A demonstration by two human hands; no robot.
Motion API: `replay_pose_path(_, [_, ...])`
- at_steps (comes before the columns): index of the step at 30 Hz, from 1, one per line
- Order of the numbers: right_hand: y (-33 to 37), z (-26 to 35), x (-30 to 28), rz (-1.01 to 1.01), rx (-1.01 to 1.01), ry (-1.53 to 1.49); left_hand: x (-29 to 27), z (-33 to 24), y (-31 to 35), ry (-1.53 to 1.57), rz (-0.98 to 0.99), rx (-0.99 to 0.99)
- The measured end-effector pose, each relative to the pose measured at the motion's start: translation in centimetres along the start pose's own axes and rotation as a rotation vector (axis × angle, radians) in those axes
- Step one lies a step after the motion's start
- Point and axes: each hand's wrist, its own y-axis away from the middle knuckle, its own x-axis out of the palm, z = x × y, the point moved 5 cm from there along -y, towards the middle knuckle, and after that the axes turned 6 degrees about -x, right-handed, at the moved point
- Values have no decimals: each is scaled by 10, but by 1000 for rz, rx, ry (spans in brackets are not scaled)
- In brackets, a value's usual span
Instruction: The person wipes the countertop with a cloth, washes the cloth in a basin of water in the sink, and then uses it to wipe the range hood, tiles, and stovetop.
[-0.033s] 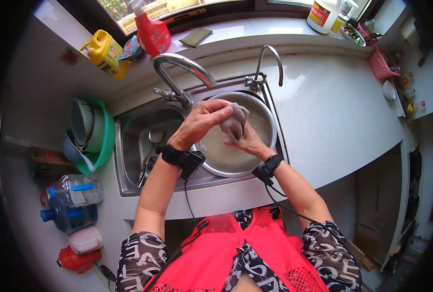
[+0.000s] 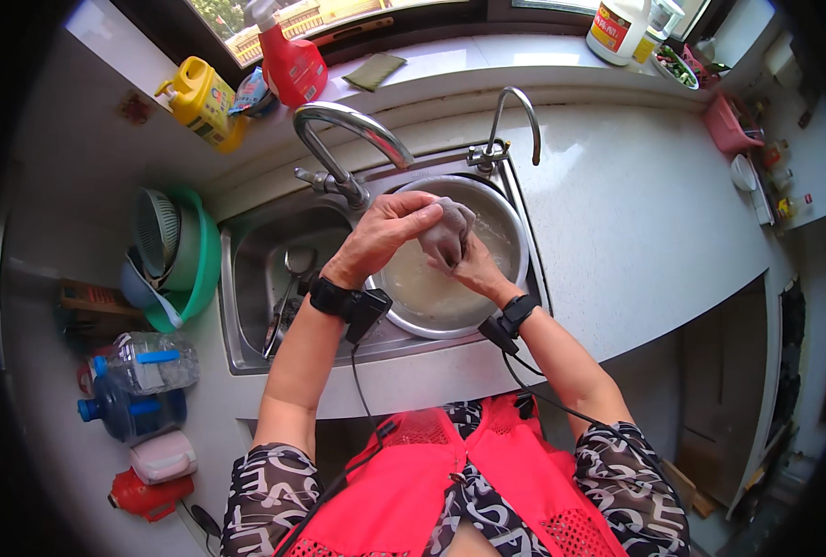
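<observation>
A wet grey cloth (image 2: 448,232) is bunched up above a round metal basin (image 2: 521,269) of cloudy water. My left hand (image 2: 385,232) pinches the cloth's upper part between thumb and fingers. From below and to the right, my right hand (image 2: 481,269) grips its lower end; some of those fingers are hidden behind the cloth. The basin sits in the right bowl of a steel sink (image 2: 236,348). Behind my left hand, a chrome faucet (image 2: 325,148) arches toward the basin.
A ladle (image 2: 299,260) lies in the left sink bowl. Stacked green basins (image 2: 207,265) and plastic jugs (image 2: 148,413) stand on the left. A thin tap (image 2: 533,130) rises behind the basin. A red spray bottle (image 2: 290,70) and a yellow pump bottle (image 2: 204,102) line the sill.
My right hand has shifted very slightly at the cloth's lower end. Both hands keep their hold; all else looks the same.
</observation>
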Motion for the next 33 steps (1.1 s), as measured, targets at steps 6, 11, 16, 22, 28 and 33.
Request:
replay_pose_path(6, [2,-96,-30,-178,390,126,-61,102,-11,36,-339,-218])
replay_pose_path(11, [8,-114,-26,-76,489,498,-82,189,7,-129,-566,-511])
replay_pose_path(16, [-3,-75,12,-182,477,-80,-40,204,7,357,-555,-639])
replay_pose_path(22, [-1,-12,59,-91,201,-255,-55,226,-17,980,-254,-152])
replay_pose_path(28, [-20,-98,-10,-306,191,350,-10,207,-30,1096,-425,-164])
replay_pose_path(33, [-14,-50,18,-210,78,211,-17,190,-24,1122,-354,-178])
